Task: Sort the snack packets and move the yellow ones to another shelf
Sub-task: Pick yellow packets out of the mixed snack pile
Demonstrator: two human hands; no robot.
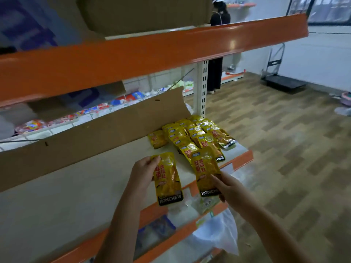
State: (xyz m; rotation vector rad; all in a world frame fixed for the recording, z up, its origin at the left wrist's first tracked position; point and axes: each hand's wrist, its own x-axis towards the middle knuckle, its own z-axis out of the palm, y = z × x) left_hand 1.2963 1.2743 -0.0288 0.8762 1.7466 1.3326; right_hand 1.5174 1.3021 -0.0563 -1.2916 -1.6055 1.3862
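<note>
My left hand (143,172) grips one yellow snack packet (168,179) by its upper left edge, just above the cream shelf board (79,186). My right hand (228,187) pinches the lower end of a second yellow packet (206,168), whose top overlaps a pile. That pile of several yellow packets (195,135) lies in overlapping rows at the shelf's right end. Red and white snack packets (62,118) show blurred behind a wire grid on the far side.
A long cardboard flap (91,137) stands along the back of the shelf. An orange shelf edge (133,54) hangs overhead with a cardboard box (142,12) on it. Lower shelves hold packets and a plastic bag (218,232). A person (218,44) stands further back; a trolley (281,80) is on the wooden floor.
</note>
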